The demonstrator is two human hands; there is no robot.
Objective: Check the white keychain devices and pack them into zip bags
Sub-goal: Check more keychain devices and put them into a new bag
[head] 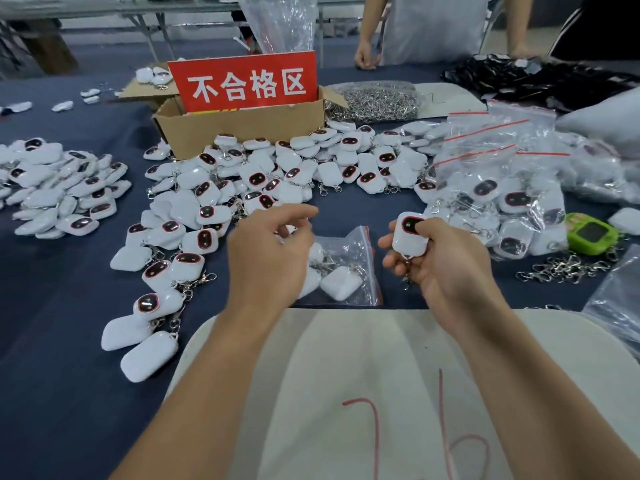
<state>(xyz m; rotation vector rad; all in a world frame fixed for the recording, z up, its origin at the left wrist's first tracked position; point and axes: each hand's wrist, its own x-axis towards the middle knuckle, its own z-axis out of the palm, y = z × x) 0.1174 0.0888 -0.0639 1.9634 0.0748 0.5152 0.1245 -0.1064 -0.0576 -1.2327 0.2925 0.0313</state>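
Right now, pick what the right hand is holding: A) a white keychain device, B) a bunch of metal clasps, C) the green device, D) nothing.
A: the right hand curls its fingers round a white keychain device, dark screen facing up.

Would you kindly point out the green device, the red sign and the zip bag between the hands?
green device point(592, 233): head view, on its dark screen.
red sign point(246, 85): head view, middle of its face.
zip bag point(346, 251): head view, on its clear upper plastic.

White keychain devices, red sign, navy tablecloth, green device
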